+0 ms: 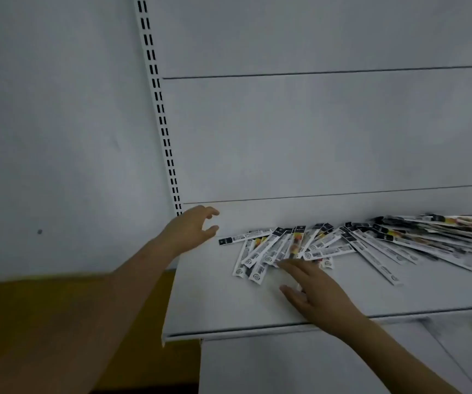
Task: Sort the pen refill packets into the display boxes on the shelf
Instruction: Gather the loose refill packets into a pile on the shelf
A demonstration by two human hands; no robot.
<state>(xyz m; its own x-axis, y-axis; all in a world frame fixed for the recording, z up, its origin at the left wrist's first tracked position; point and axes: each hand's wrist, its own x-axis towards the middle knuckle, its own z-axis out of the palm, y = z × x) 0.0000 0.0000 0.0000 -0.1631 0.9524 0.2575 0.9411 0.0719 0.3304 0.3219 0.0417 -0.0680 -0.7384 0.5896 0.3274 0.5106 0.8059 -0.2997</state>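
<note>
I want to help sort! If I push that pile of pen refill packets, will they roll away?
Probably not: the packets look flat and thin, so they should slide rather than roll. They seem glossy and overlap loosely on the smooth shelf, so a push would likely fan them out.

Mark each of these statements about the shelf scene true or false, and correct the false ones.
1. The pen refill packets lie loose in a spread on the white shelf. True.
2. The left hand holds a packet. False: it hovers near the shelf's left end, fingers loosely curled, holding nothing.
3. The right hand reaches with extended fingers to the near edge of the packets. True.
4. The packets stand sorted in display boxes. False: no display box is in view.
5. A slotted upright runs up the back panel behind the left hand. True.
</note>
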